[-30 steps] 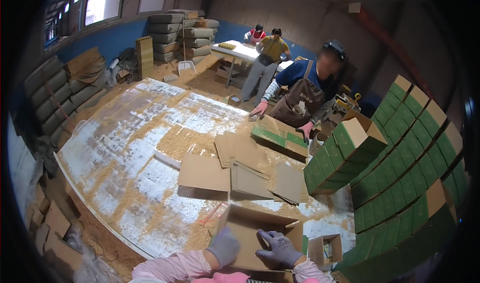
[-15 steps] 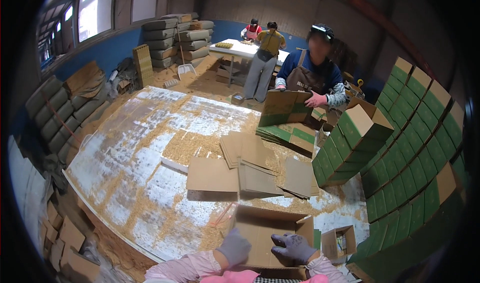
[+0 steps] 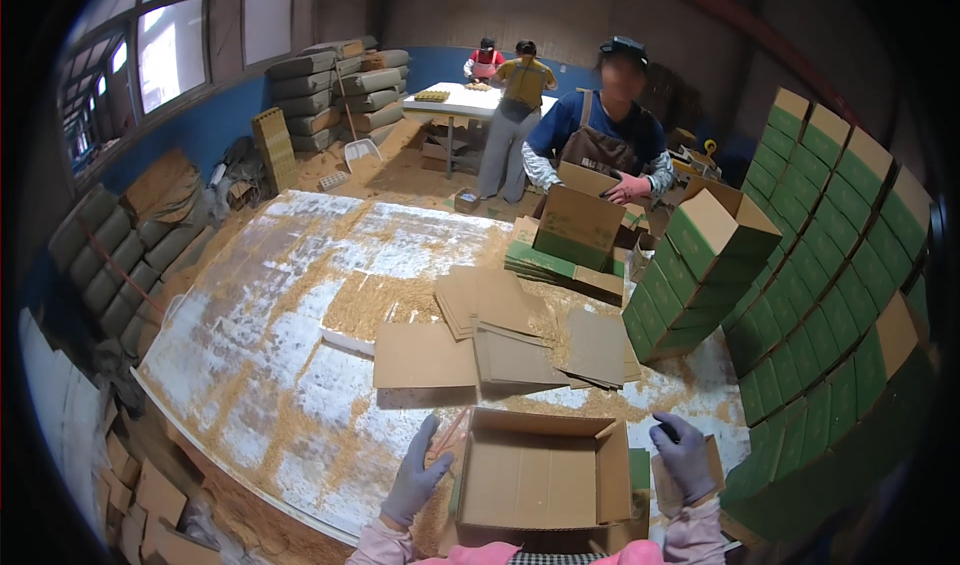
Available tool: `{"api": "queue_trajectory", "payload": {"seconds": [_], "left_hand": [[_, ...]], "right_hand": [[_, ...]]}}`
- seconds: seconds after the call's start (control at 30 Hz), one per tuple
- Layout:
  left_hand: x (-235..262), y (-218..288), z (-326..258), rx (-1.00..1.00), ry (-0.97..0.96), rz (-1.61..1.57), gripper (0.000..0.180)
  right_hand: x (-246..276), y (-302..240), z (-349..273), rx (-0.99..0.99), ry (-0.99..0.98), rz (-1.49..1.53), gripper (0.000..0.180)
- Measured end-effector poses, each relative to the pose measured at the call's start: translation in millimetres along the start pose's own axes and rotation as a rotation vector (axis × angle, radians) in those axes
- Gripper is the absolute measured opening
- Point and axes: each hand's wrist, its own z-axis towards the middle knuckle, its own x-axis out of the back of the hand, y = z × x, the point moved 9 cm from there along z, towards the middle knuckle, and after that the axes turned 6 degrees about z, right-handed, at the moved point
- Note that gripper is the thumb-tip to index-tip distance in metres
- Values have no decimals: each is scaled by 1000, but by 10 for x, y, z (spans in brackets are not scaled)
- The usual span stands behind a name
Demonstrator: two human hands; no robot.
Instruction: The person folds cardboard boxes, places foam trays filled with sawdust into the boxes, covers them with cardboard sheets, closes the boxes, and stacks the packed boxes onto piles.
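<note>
An open cardboard box [image 3: 612, 473] stands at the near edge of the table in front of me, its bare brown inside facing up. My left hand [image 3: 414, 475], in a grey glove, is beside the box's left wall with the fingers stretched and apart. To the right of the box, my right hand [image 3: 684, 455], also gloved, is raised with loosely bent fingers and nothing in them. Behind it a small carton [image 3: 716, 462] is partly hidden. Flat cardboard sheets [image 3: 425, 353] lie in loose piles beyond the box, with grey-brown ones [image 3: 597, 345] to their right.
Stacked green cartons [image 3: 800, 355] wall off the right side, with a shorter stack [image 3: 665, 310] nearer the middle. Across the table [image 3: 230, 365], strewn with shavings, a co-worker [image 3: 600, 135] handles a green-brown carton [image 3: 578, 227]. Filled sacks [image 3: 300, 95] are piled at the back.
Both my hands have come out of the box and spread apart, left hand leftward, right hand rightward. The co-worker's carton has been tilted and turned. The view has shifted slightly.
</note>
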Motion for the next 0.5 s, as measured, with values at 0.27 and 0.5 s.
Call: {"api": "queue_trajectory", "payload": {"seconds": [0.27,0.5], "left_hand": [[-817,-318,59,41,-159,292,85],[-734,-233,18,29,-89,279,81]], "right_hand": [[-1439,313,-573,189,-688,-334,56],[-1452,453,-706,360,-598,-232,46]]}}
